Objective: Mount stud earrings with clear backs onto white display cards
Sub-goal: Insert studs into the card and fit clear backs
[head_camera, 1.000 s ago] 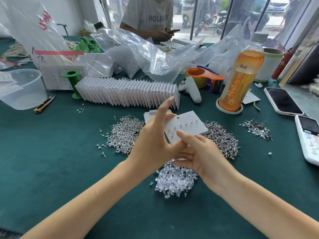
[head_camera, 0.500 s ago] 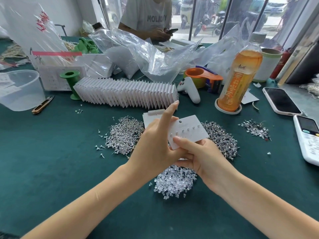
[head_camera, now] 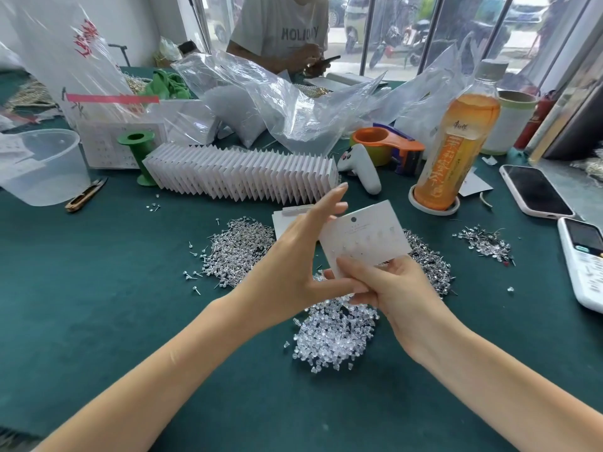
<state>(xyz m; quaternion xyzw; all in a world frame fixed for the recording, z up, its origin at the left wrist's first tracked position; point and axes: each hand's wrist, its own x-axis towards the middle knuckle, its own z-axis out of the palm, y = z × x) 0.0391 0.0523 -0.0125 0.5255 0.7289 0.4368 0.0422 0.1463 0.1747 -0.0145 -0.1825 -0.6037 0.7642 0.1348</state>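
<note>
Both hands' fingers grip one white card (head_camera: 365, 238): left hand (head_camera: 293, 272), right hand (head_camera: 391, 288); clear tub (head_camera: 42, 168) contents unclear.

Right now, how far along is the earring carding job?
Done: a long row of filled cards stands behind. In hand: both hands, left hand and right hand, hold one card with some studs in it. Left: big piles of studs and clear backs, so plenty remains.
</note>
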